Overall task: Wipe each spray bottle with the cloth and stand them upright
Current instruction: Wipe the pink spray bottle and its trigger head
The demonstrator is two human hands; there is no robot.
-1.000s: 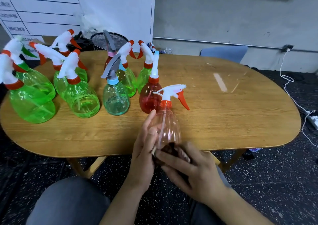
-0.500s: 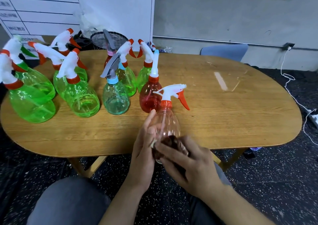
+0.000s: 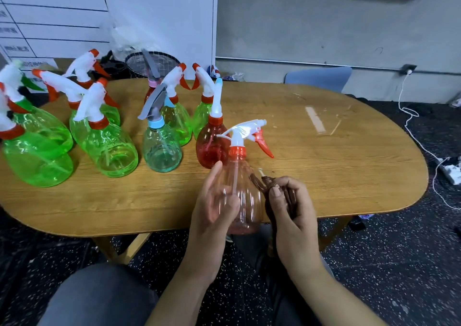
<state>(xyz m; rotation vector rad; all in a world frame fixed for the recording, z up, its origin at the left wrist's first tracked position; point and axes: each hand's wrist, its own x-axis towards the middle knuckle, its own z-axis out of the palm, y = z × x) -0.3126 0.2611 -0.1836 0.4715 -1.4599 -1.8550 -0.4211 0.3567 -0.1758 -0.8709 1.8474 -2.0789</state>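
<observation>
Steadying the pale pink bottle (image 3: 243, 196) upright at the desk's (image 3: 349, 176) near edge, the left hand (image 3: 214, 208) is curled round it (for wiping) while the brown cloth (image 3: 272, 188) is pinched in the right hand (image 3: 291, 213).

a single wide-angle view from the person's head, looking forward and down. the left hand (image 3: 214, 201) and right hand (image 3: 290, 208) sit close below the lens, low in the middle. the oval wooden worktop (image 3: 324, 171) stretches away beyond the hands; grey-trousered knees lie nearer than them, the grey wall (image 3: 311, 21) farthest off.
</observation>
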